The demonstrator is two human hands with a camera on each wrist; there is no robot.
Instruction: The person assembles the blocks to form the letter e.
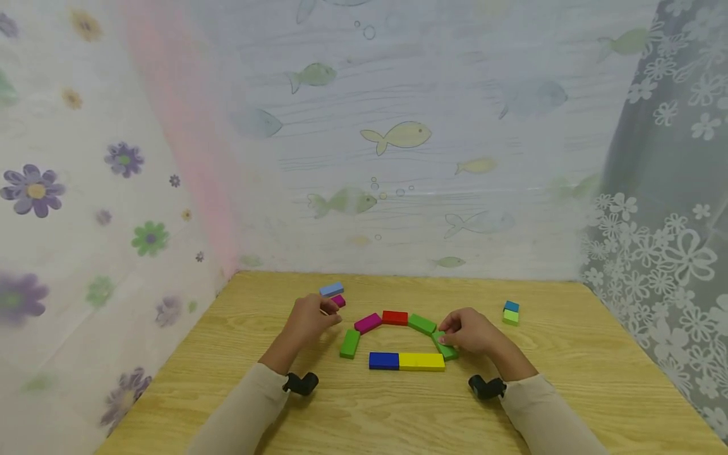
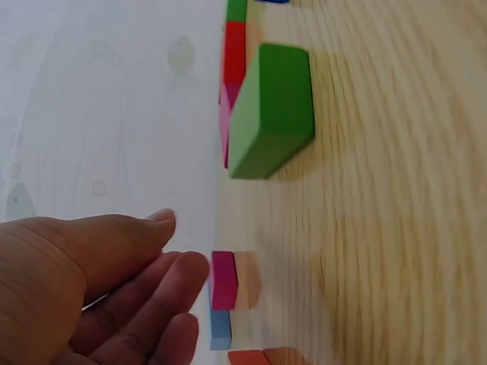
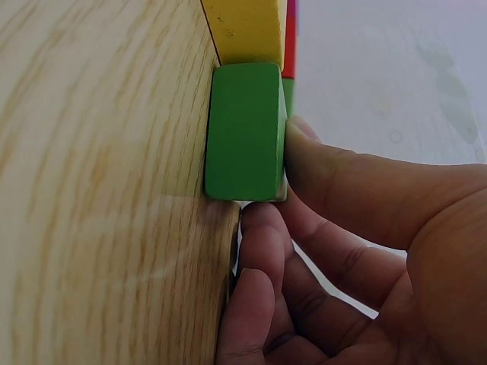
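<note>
My right hand [image 1: 471, 330] pinches a green block [image 1: 445, 345], with the thumb on it and fingertips at its side. This block is the right end of an arch of blocks: another green block [image 1: 422, 324], a red block [image 1: 395, 318], a magenta block [image 1: 368, 323] and a left green block [image 1: 349, 344]. Below the arch, a dark blue block [image 1: 383, 361] and a yellow block [image 1: 421, 361] lie end to end; the yellow one meets the pinched block. My left hand [image 2: 114, 296] holds nothing, its fingers loosely bent, near a small magenta block [image 2: 224, 280].
A light blue block [image 1: 332, 289] lies behind the left hand. An orange block [image 2: 249, 357] shows at the bottom of the left wrist view. At right stand a blue block [image 1: 511, 306] and a lime block [image 1: 510, 317] together. Printed sheets surround the wooden table [image 1: 398, 417].
</note>
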